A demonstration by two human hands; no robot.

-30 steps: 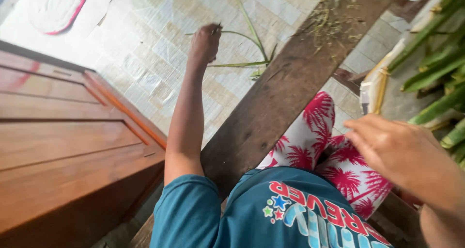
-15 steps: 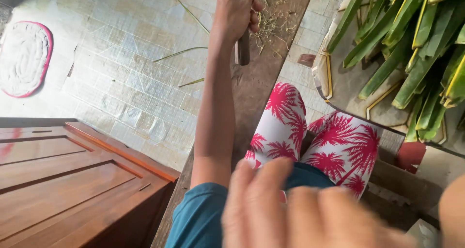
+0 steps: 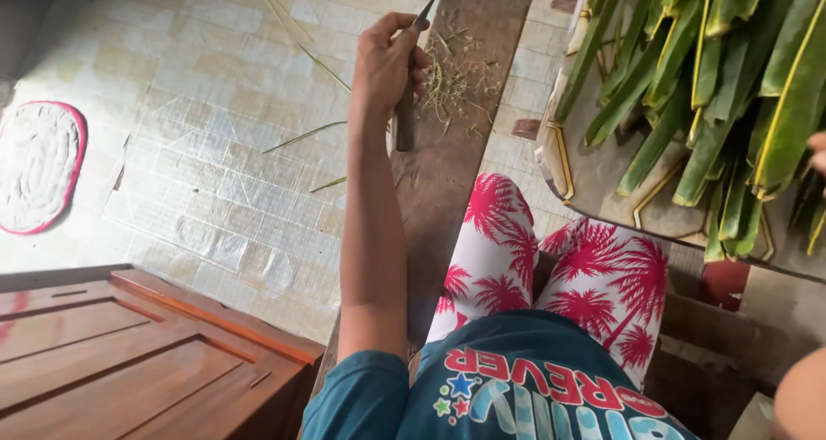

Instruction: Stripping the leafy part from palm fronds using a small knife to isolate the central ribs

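My left hand (image 3: 387,61) is closed around a small knife (image 3: 404,122), blade tip pointing up, over a long dark wooden plank (image 3: 456,182). Dry plant scraps (image 3: 456,79) lie on the plank just right of the knife. A pile of long green leaves (image 3: 714,79) rests on a flat board (image 3: 602,178) at the right. Only a fingertip part of my right hand (image 3: 818,152) shows at the right edge, against the leaves; its grip is hidden. My legs in red-and-white patterned trousers (image 3: 551,268) sit between the plank and the board.
A brown wooden panel (image 3: 129,354) fills the lower left. A white oval mat with a pink rim (image 3: 34,165) lies on the tiled floor (image 3: 198,87). Thin green leaf strips (image 3: 301,135) are scattered on the floor left of the plank.
My left hand came from the floor strips to above the plank, now with the knife in it. My right hand left the front of the view and went right, to the leaf pile.
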